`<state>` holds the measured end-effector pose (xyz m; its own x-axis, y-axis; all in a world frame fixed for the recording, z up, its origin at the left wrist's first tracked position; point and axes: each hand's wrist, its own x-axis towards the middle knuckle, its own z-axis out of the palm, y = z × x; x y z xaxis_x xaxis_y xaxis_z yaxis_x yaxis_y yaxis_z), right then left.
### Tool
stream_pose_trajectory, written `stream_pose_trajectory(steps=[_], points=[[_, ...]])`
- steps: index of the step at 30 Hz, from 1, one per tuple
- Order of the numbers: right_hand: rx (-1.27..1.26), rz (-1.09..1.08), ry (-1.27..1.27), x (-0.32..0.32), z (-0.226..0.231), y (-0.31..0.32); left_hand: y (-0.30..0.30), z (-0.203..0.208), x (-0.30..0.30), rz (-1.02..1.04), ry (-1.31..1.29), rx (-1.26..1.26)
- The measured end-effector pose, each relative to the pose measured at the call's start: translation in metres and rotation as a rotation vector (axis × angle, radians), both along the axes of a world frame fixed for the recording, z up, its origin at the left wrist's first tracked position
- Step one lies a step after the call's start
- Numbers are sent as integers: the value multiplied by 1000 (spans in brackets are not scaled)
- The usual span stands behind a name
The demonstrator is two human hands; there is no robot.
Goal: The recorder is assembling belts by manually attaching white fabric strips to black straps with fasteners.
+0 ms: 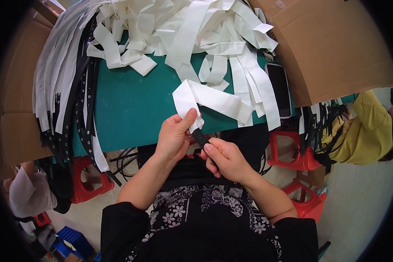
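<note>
- white fabric, one long white strip [218, 101], is pinched in the left hand [174, 133], thumb on top, fingers curled behind.
- black strap [200, 137] spans the gap between the hands; its upper end meets the bunched lower end of the white strip. can't tell whether the two are joined or just overlapped.
- right hand [226, 158] is closed around the strap's lower part, thumb pressed on it, fingers folded under.
- both hands sit just off the near edge of the green table [126, 113], in front of the wearer's black patterned top [174, 214].
- white strip goes up from the left hand, folds over at a corner, then runs right and slightly down over the tabletop.
- beyond it: loose heap of white strips [187, 26] across the far side, some tails trailing toward the hands.
- right of the heap: dark-screened phone [278, 89], beside an open cardboard box [336, 52].
- left side: black eyelet bands [80, 105] and pale strips [59, 65] drape over the table's near edge, next to brown cardboard [15, 100].
- outer right: co-worker's yellow sleeve [369, 131], near a red stool [292, 150].
- lower left, floor: blue crate [74, 242].
</note>
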<state>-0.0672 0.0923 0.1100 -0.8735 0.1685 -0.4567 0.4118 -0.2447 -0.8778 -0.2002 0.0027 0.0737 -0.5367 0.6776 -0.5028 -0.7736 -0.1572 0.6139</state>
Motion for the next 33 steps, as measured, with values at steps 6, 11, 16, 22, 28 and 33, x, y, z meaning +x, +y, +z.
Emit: stream_pose_trajectory(steps=[6, 11, 16, 22, 28, 33], points=[[126, -119, 40, -1, -14, -5, -8, 8, -5, -118, 245, -92], [44, -150, 99, 4, -27, -13, -16, 12, -17, -294, 241, -138], [-75, -132, 70, 12, -21, -16, -18, 21, -25, -468, 438, -191], [75, -168, 127, 11, -18, -13, -16, 15, -3, -688, 226, -117], [226, -178, 18, 32, -21, 2, -11, 11, 53, -495, 453, 53], [396, -221, 146, 48, -22, 8, -7, 15, 52, -423, 444, -30]])
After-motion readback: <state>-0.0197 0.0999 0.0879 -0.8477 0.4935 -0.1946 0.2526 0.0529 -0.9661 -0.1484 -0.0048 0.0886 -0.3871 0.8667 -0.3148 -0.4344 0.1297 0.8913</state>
